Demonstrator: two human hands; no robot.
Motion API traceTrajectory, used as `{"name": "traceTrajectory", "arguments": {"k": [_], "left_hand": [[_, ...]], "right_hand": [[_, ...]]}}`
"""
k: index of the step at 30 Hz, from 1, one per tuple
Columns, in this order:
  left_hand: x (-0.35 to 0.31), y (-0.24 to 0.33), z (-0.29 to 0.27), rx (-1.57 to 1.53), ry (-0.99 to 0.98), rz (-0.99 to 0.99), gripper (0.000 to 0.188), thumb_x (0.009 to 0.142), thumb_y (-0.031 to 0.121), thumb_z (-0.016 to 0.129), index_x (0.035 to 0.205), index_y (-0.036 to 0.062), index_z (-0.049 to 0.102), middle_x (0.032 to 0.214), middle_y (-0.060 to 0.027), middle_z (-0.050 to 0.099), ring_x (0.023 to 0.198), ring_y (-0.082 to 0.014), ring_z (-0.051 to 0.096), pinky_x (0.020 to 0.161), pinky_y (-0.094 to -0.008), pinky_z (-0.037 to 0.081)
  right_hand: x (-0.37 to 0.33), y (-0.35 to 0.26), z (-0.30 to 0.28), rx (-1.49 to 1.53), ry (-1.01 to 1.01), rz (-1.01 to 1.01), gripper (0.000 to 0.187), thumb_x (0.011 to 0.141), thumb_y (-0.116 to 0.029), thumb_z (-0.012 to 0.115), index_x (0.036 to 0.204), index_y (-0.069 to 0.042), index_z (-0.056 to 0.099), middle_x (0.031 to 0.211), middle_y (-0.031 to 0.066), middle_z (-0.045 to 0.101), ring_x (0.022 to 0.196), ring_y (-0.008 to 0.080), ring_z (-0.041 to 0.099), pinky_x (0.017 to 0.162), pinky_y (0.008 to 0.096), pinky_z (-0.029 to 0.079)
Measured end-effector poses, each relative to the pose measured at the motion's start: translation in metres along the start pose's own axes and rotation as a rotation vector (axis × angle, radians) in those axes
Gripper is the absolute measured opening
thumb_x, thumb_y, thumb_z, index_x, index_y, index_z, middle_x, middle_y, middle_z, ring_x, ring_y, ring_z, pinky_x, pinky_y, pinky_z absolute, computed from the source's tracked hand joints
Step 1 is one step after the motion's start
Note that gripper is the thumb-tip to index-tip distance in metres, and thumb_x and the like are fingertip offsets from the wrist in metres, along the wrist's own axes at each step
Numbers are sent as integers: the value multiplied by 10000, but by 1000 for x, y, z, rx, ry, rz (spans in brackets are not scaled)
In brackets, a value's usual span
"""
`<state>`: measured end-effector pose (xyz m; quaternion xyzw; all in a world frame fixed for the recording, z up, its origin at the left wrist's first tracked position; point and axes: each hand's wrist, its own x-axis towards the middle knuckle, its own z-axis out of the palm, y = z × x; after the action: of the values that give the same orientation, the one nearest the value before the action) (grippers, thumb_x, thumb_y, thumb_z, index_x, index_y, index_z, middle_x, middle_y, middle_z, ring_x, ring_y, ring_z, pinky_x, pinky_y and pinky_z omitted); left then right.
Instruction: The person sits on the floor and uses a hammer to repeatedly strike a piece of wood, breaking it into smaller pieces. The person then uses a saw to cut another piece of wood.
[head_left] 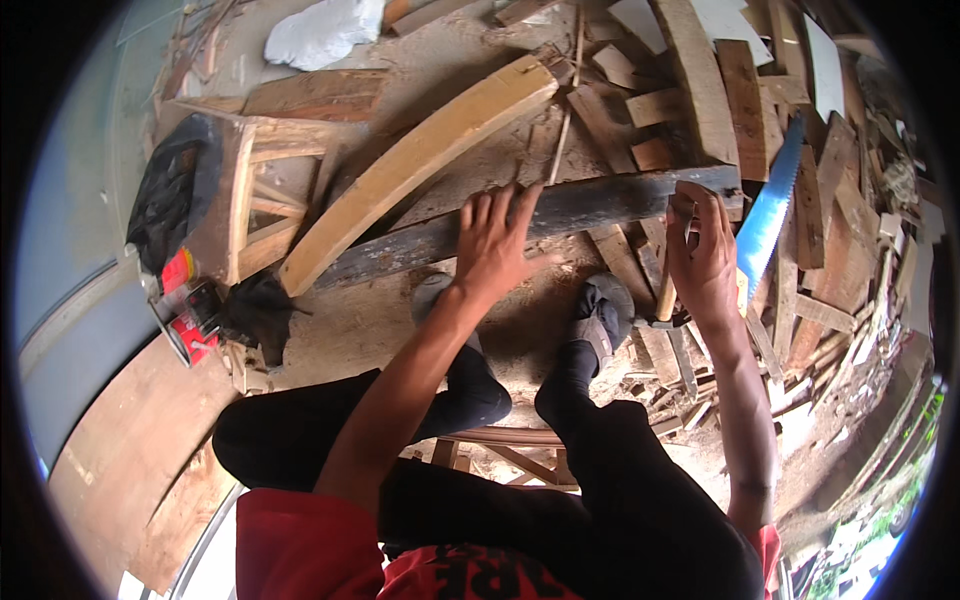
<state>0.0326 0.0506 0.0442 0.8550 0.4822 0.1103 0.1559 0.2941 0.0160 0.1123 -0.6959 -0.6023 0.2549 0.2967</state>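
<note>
A dark, weathered wooden beam (pixel 590 205) lies across the ground in front of me, slanting up toward the right. My left hand (pixel 495 238) rests on the beam's middle with fingers stretched and thumb spread. Near the beam's right end is my right hand (pixel 703 250), its fingers curled at the near edge. A small shiny thing shows between those fingers, too small to name. Just right of that hand lies a handsaw (pixel 772 215) with a bluish blade, toothed edge facing right. A curved, pale wooden piece (pixel 430 155) lies beyond the beam, to the left.
Offcuts and boards (pixel 740 110) are heaped along the right side. On the left stand a wooden frame (pixel 245 195) and a red-and-black tool (pixel 195 330). A white sack-like lump (pixel 325 32) lies at the back. My feet (pixel 600 315) are close to the beam's near side.
</note>
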Motion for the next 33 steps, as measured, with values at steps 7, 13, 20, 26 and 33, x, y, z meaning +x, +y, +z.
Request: {"name": "traceTrajectory", "arguments": {"k": [7,13,20,26,33], "left_hand": [[13,-12,2,-30,-44,73,735,712,337,850,1334,82,552,1206,-134,565,1104,-322,560,957,-478,424],[11,-6,-1,-93,-28,37,766,687,236,863,1362,69,543,1198,-139,556,1106,-348,545,957,-482,424],[20,4,9,92,51,32,754,715,496,803,1304,102,544,1186,-114,597,1070,-322,581,910,-479,439],[22,8,11,150,62,-6,738,718,574,777,1246,105,563,1121,-115,619,1042,-321,592,877,-475,447],[23,17,10,130,15,-58,755,694,565,798,1257,124,555,1108,-113,613,1060,-320,584,898,-485,442]], "right_hand": [[-22,41,-4,-50,224,169,358,942,20,529,1295,10,465,1065,250,569,920,396,585,816,463,479],[-38,22,-33,135,127,332,225,1016,-162,524,1168,3,530,778,156,595,687,252,589,640,370,465],[-62,61,-41,-52,-72,232,166,935,-134,593,986,23,608,817,177,638,739,308,635,666,396,486],[-79,41,-38,347,-109,324,339,1022,-265,541,1205,12,609,1082,195,660,1015,352,639,873,413,496],[-145,97,-24,-172,286,319,322,926,-67,610,1236,1,553,1074,226,632,996,388,634,857,438,515]]}}
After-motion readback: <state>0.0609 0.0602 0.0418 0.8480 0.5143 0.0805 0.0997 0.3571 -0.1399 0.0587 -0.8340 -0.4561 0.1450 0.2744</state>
